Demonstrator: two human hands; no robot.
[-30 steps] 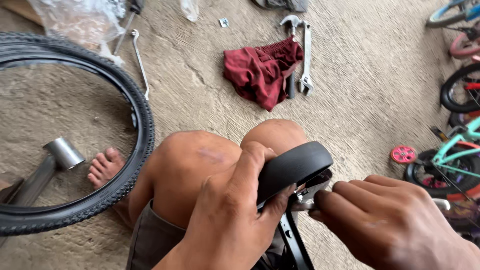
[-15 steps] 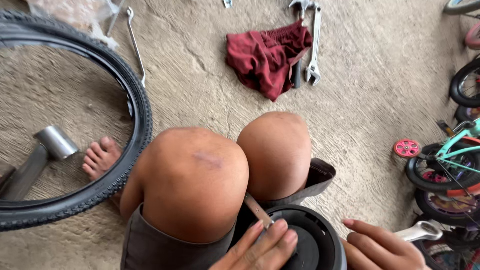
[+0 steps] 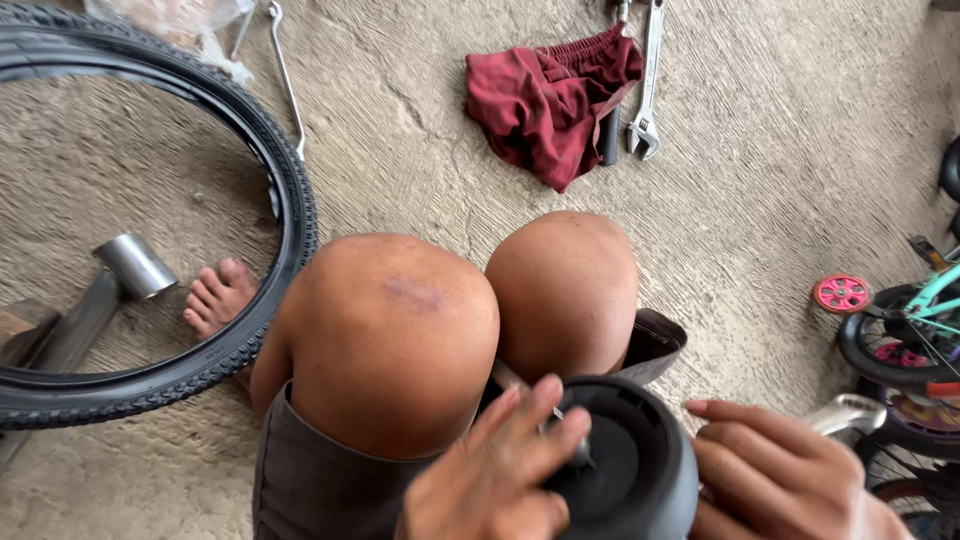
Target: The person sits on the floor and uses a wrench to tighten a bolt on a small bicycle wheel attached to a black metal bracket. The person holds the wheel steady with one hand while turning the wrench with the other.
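Black bicycle saddle (image 3: 635, 470) held underside-up, just below the knees.
Left hand (image 3: 495, 480) presses fingers onto its centre bolt; right hand (image 3: 780, 480) cups its rim, above the concrete floor (image 3: 760, 200).

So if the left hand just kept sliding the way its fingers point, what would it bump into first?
Probably the right hand. The left hand lies on the black bicycle saddle, fingers pointing right across it, and the right hand grips the saddle's far side. Depth is hard to judge.

The floor (image 3: 800, 150) was rough, scored concrete. The tyre (image 3: 285, 190) was matt treaded rubber, the rag (image 3: 545, 95) soft red cloth, the wrench (image 3: 650, 70) bright metal, the round part (image 3: 640, 470) smooth black plastic.
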